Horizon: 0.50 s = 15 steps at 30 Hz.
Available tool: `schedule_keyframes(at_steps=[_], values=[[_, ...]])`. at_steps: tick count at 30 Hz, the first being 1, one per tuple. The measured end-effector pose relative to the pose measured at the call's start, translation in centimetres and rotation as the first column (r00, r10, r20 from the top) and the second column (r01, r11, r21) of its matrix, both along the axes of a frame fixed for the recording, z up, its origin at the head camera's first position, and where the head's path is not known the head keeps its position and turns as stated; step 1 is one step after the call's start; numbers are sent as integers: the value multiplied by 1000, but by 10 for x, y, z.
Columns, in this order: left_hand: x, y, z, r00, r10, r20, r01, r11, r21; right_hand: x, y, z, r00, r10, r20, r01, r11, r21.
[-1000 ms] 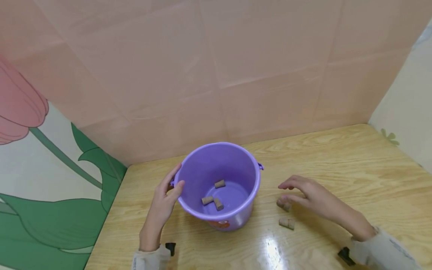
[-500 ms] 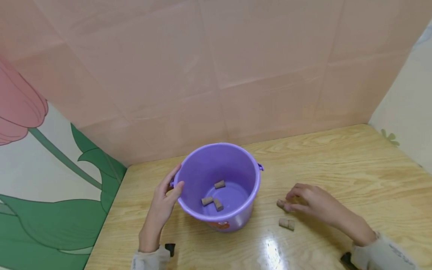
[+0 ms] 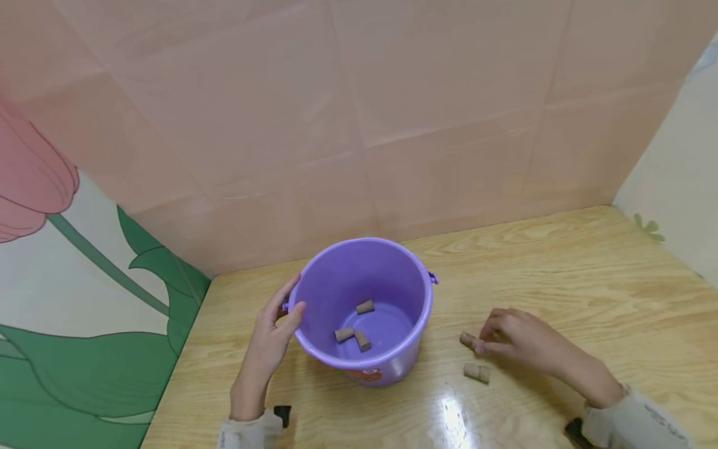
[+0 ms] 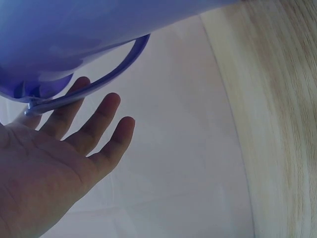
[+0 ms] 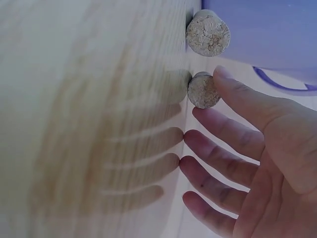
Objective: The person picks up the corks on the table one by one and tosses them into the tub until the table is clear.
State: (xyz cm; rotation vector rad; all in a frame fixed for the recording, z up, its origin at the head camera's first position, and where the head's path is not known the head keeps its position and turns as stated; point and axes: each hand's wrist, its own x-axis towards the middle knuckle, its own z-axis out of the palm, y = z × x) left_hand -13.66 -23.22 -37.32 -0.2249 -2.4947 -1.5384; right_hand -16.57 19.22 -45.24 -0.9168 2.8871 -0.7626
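Observation:
A purple bucket (image 3: 361, 262) stands on the wooden table, with three brown corks (image 3: 366, 306) lying inside it. My left hand (image 3: 269, 340) holds its left rim, thumb over the edge and fingers along the outside. In the left wrist view those fingers spread out beside the purple bail handle (image 4: 111, 74). To the right of the bucket, my right hand (image 3: 521, 340) pinches a cork (image 5: 202, 90) between thumb and index finger, low at the table top; the other fingertips reach down to the wood. Another cork (image 3: 477, 373) lies just in front of it.
A pinkish sheet (image 3: 449, 125) covers the wall behind the table (image 3: 561, 268). At left is a wall with a painted tulip (image 3: 33, 162), and a pale wall (image 3: 679, 181) borders the right side. A handle lug (image 3: 433, 278) sticks out from the bucket's right rim.
My right hand has come down and slightly toward me onto the farther loose cork, and its thumb and index finger have closed on it. The left hand and bucket have stayed put.

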Motion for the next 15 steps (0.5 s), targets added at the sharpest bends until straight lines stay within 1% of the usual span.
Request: schedule_keyframes(at_steps=[7,15], values=[[0,0,0,1000,-1,15,1,1000,4,1,0,1,1000,11,5,-11,1000,-11],[0,0,0,1000,3,12,-3,1000,0,0,-3,4,999,0,-37,0,1000,-5]])
